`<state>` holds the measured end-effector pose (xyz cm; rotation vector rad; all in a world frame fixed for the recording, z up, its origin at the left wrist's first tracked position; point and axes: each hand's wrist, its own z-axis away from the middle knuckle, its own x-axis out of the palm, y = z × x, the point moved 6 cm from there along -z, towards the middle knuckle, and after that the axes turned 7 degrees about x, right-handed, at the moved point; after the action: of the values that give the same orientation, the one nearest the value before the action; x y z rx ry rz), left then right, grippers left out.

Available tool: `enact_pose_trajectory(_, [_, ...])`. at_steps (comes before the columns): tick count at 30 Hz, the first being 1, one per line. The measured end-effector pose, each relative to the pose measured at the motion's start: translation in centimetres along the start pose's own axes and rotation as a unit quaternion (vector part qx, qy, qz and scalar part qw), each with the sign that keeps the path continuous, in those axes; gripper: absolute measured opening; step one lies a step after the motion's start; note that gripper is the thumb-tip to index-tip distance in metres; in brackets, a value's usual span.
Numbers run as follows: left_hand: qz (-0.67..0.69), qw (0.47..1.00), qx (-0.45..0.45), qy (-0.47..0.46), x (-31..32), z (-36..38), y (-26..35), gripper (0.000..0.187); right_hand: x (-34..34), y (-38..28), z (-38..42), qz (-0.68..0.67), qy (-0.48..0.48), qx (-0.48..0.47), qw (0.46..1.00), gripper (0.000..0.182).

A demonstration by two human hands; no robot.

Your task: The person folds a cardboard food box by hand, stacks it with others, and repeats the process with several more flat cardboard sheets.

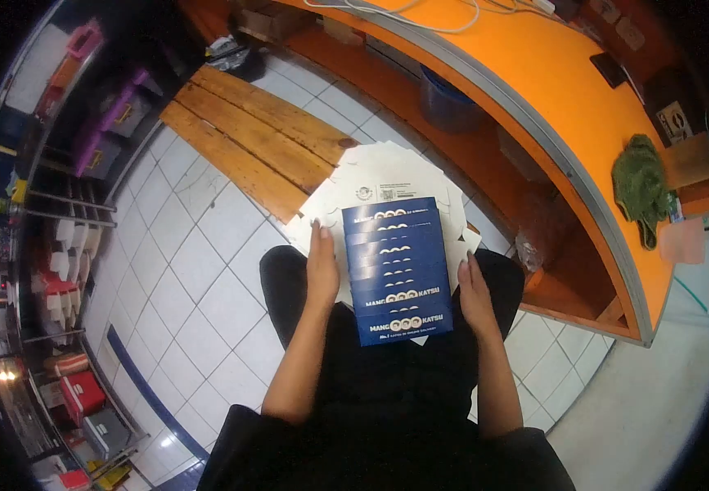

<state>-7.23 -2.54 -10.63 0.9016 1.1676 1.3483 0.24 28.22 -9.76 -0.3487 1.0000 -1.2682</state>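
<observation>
On my lap lies a stack of flattened cardboard boxes point(400, 274). Their blue panels overlap in steps, printed "MANG KATSU" with round white emblems. Beneath and beyond the blue panels, white cardboard flaps point(407, 172) spread out, with a small logo and a square code. My left hand point(322, 266) is at the left side of the stack, fingers pointing forward along the white flaps. Against the right side is my right hand point(475, 295), fingers also pointing forward. The stack sits between both hands; the undersides of the fingers are hidden.
A wooden bench point(260, 135) extends forward from the stack. An orange curved counter point(534, 74) runs along the right, with a green cloth point(641, 188) on it and a blue bin point(446, 98) underneath. Shelves with containers, including a red box point(83, 394), line the left side.
</observation>
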Motion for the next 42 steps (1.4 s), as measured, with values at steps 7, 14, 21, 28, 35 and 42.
enact_pose_trajectory(7, [-0.053, 0.989, -0.105, -0.094, 1.6, 13.5, -2.9, 0.07, 3.1, 4.1, 4.2, -0.081, -0.145, -0.089, 0.982, 0.083])
enact_pose_trajectory(14, [-0.069, 0.98, -0.139, -0.127, 2.0, 14.9, -3.6, 0.067, 3.6, 4.9, 3.4, 0.007, -0.12, -0.019, 0.993, 0.06])
enact_pose_trajectory(21, [0.129, 0.98, -0.092, -0.116, 1.8, 14.0, -3.8, 0.094, 3.3, 3.6, 4.6, -0.023, -0.131, 0.023, 0.991, 0.058])
enact_pose_trajectory(28, [-0.095, 0.994, 0.0, -0.053, -1.1, 11.7, -0.7, 0.103, 3.1, -9.8, 8.4, 0.319, 0.071, -0.35, 0.878, 0.046])
enact_pose_trajectory(35, [-0.116, 0.99, 0.03, -0.069, -0.8, 10.8, -2.0, 0.098, 12.9, -16.2, 6.2, 0.448, -0.199, -0.593, 0.639, 0.029])
enact_pose_trajectory(42, [-0.006, 0.996, -0.089, -0.024, -0.6, 10.6, -3.8, 0.089, 16.3, -15.7, 3.1, 0.468, -0.242, -0.569, 0.631, 0.021])
